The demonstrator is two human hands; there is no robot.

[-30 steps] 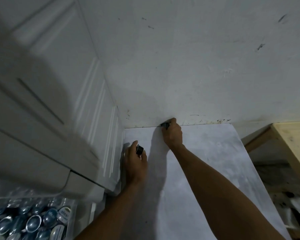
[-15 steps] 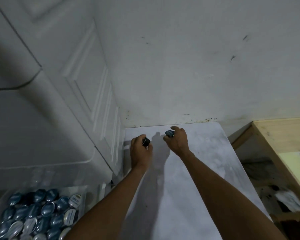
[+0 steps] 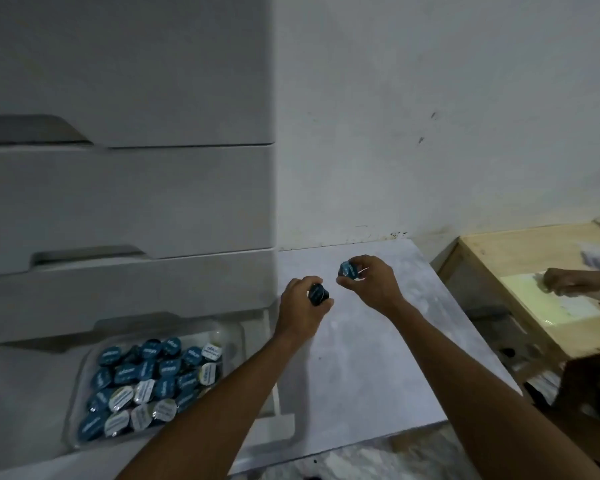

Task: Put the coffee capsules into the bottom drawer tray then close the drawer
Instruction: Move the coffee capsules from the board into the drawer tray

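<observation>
Since the earlier frame both hands have withdrawn from the white wall (image 3: 430, 133) to frame centre. Left hand (image 3: 300, 308) grips a dark round coffee capsule (image 3: 317, 294); right hand (image 3: 373, 283) pinches a blue foil-lidded coffee capsule (image 3: 347, 270). Lid lettering illegible.

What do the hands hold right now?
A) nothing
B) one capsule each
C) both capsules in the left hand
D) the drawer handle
B: the left hand grips a dark capsule and the right hand pinches a blue-topped capsule, both above the white board, off to the side of the open drawer tray.
</observation>
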